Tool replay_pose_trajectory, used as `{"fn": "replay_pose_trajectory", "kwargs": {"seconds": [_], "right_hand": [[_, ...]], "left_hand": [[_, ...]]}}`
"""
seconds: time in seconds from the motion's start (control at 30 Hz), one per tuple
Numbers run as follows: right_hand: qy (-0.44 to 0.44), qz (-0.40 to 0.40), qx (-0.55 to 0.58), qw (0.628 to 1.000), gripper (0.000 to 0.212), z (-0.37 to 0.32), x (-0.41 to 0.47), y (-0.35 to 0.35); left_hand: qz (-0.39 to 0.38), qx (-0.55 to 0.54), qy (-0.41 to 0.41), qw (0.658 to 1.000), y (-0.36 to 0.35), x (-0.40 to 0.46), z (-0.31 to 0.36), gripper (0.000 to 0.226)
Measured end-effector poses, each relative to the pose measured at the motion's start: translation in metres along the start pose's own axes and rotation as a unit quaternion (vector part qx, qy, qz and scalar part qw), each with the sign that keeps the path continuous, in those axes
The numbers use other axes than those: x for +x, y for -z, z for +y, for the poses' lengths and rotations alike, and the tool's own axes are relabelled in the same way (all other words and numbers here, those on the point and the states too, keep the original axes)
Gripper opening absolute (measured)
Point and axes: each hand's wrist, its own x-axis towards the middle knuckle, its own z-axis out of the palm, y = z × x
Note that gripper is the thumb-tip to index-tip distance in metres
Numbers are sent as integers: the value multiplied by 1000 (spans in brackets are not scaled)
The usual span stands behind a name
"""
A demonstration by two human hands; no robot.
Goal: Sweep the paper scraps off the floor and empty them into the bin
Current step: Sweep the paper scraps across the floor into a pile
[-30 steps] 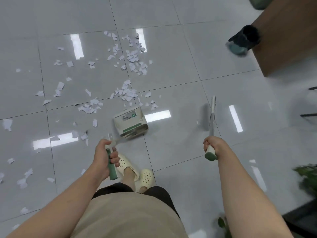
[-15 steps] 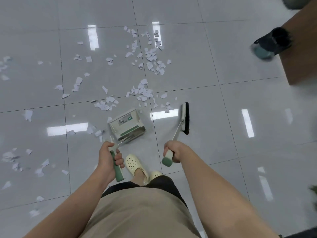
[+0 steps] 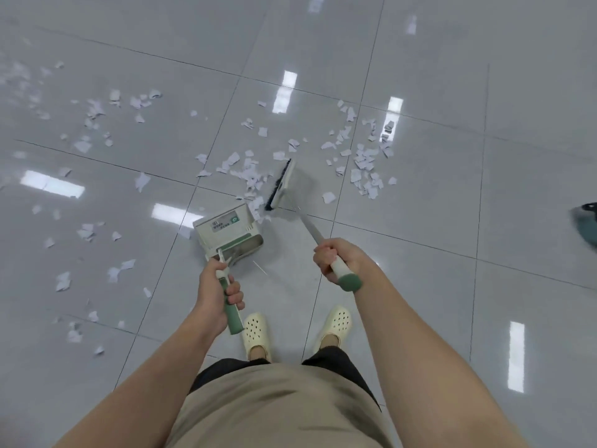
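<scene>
White paper scraps (image 3: 248,176) lie scattered over the grey tiled floor, thickest ahead of me and to the left. My left hand (image 3: 216,294) grips the green handle of a white dustpan (image 3: 227,229) that stands on the floor just in front of my feet. My right hand (image 3: 336,260) grips the green-tipped handle of a broom (image 3: 280,185). Its black bristles touch the floor right of the dustpan, beside a cluster of scraps. No bin is in view.
My two feet in cream clogs (image 3: 255,331) stand close behind the dustpan. A dark blurred object (image 3: 586,221) shows at the right edge. More scraps (image 3: 365,160) lie to the right of the broom head. Shiny tiles stretch all around.
The broom head has swung from the right side in to the scraps beside the dustpan. The view has shifted, so the wooden furniture at top right is out of frame.
</scene>
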Motion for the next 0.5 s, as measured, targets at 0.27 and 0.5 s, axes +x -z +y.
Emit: {"fn": "replay_pose_trajectory", "kwargs": {"seconds": [0.27,0.5], "right_hand": [[21,38,-9,999,29,-55,-70,52],[110,131,-24,985,22,-102,-96,116]], "left_hand": [[6,-43,-20,999,-100,-8,-32,25],[2,-52,-12,999,-169,-5,-49,26]]}}
